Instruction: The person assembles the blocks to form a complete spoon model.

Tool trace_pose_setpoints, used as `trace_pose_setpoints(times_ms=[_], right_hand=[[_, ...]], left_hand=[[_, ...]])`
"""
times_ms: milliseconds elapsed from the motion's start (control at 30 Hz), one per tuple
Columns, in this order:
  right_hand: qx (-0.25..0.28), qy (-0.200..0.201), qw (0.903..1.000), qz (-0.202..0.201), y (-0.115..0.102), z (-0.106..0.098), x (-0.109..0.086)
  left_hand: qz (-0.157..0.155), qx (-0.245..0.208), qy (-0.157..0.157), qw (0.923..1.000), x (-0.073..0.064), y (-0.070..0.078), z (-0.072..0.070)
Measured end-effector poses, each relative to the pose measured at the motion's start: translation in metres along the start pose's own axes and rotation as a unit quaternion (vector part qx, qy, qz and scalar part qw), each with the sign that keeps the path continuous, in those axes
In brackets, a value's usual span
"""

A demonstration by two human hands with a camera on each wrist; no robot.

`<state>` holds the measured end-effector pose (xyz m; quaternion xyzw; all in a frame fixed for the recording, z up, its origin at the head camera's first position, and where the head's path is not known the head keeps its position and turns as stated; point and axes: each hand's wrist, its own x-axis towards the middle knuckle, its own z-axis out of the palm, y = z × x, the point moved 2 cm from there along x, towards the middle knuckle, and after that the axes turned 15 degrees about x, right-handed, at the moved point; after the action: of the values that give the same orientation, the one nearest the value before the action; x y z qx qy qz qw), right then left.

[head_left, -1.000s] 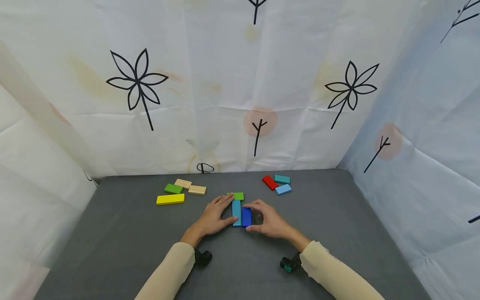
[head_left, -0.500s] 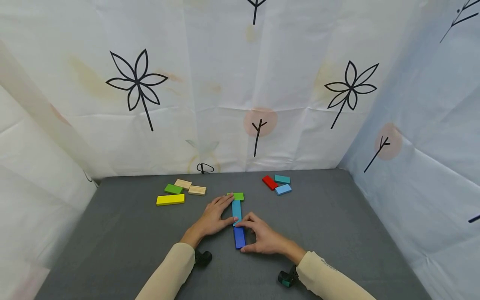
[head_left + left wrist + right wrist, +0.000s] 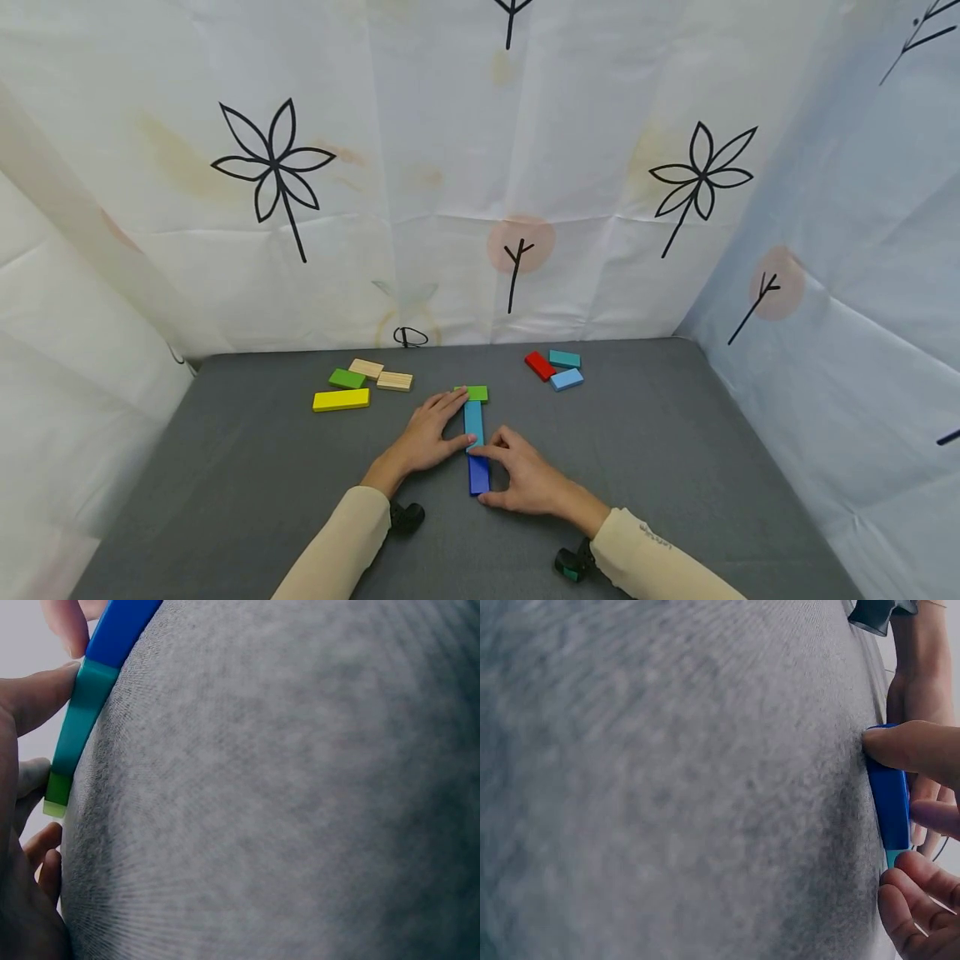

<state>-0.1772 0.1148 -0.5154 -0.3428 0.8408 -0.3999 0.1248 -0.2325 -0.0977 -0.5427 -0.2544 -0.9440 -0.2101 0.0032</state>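
Three flat blocks lie in a line on the grey tabletop. A light green block (image 3: 477, 394) sits crosswise at the far end, a light blue block (image 3: 473, 421) runs lengthwise from it, and a dark blue block (image 3: 478, 477) continues at the near end. My left hand (image 3: 427, 435) rests along the left side, fingertips on the green block and thumb at the light blue block's near end. The right hand (image 3: 528, 481) pinches the dark blue block endwise, thumb at its near end and a finger by the joint. In the right wrist view, that thumb (image 3: 904, 746) covers one end of it.
To the far left lie a yellow block (image 3: 341, 400), a green block (image 3: 347, 378) and two natural wood blocks (image 3: 394, 381). A red block (image 3: 540, 365), a teal block (image 3: 565, 358) and a pale blue block (image 3: 567, 379) lie far right. White printed cloth (image 3: 450, 167) walls the back.
The right hand has brought the dark blue block from the light blue block's right side to its near end and straightened it in line. My left hand has stayed in place.
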Motion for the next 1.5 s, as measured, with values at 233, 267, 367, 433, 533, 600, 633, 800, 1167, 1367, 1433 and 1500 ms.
trace_pose_setpoints(times_ms=[233,267,367,433,533,600,633,800,1167,1367,1433,1500], right_hand=[[-0.035,-0.008,0.9993,-0.005,-0.001,0.000,0.000],[-0.036,-0.009,0.9993,-0.004,-0.001,0.000,0.000],[-0.043,-0.014,0.9990,-0.004,0.000,0.001,0.001],[-0.048,-0.015,0.9987,-0.004,0.000,0.002,0.002],[-0.058,-0.021,0.9981,-0.002,0.000,0.002,0.003],[-0.063,-0.024,0.9977,-0.002,0.000,0.002,0.003],[-0.066,-0.025,0.9975,-0.003,-0.001,0.003,0.004],[-0.070,-0.029,0.9971,-0.012,-0.004,0.002,0.004],[-0.072,-0.028,0.9970,-0.008,-0.006,0.002,0.003],[-0.055,-0.026,0.9981,-0.012,-0.003,-0.003,0.000],[-0.043,-0.025,0.9987,-0.011,-0.004,-0.006,-0.002],[-0.031,-0.021,0.9992,-0.010,-0.003,-0.011,-0.003]], left_hand=[[-0.007,0.004,-0.002,1.0000,0.000,0.000,0.001],[-0.007,0.004,-0.004,1.0000,0.000,0.000,0.001],[-0.007,0.003,-0.005,1.0000,0.000,0.000,0.001],[-0.006,0.003,-0.007,1.0000,0.000,0.000,0.000],[-0.006,0.004,-0.009,0.9999,0.000,0.000,0.000],[-0.007,0.005,-0.011,0.9999,0.000,0.000,-0.001],[-0.008,0.006,-0.012,0.9999,0.000,0.000,-0.001],[-0.014,0.010,-0.014,0.9998,0.000,0.000,-0.001],[-0.015,0.014,-0.018,0.9996,0.000,0.000,0.000],[-0.011,0.013,-0.018,0.9997,0.001,0.000,0.000],[-0.007,0.016,-0.014,0.9997,0.001,0.000,0.001],[-0.005,0.021,-0.014,0.9997,0.001,-0.001,0.001]])
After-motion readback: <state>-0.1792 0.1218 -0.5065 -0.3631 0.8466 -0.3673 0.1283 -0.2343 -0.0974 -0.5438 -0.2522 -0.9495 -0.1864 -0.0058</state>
